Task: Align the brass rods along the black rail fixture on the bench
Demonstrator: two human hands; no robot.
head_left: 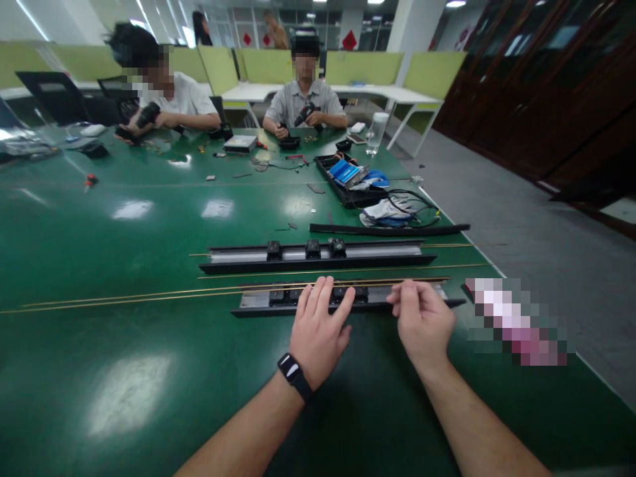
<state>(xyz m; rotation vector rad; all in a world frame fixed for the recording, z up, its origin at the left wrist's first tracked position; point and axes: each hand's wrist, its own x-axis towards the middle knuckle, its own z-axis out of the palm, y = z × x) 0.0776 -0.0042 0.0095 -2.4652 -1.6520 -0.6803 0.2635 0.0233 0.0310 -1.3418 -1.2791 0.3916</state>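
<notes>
My left hand [318, 331], wearing a black watch [295, 374], reaches over the near black-edged metal channel [256, 300] with its fingers spread. Its fingertips overlap thin brass-coloured rods [163, 295] that run lengthwise over the channel. Close to the channel's right end, my right hand [426, 323] has its fingers curled into a pinch beside the rods. What lies between those fingertips is hidden. Black blocks [277, 293] sit inside the channel, partly covered by my left hand. Behind it lies a second channel [248, 255] with three black blocks [313, 249].
A single rod [238, 274] lies between the channels. Farther back are a black strip [387, 229], gloves [387, 212] and a black tray [330, 175] with a blue item. Two people across the green table [189, 377] hold dark power tools. A pixelated object lies right.
</notes>
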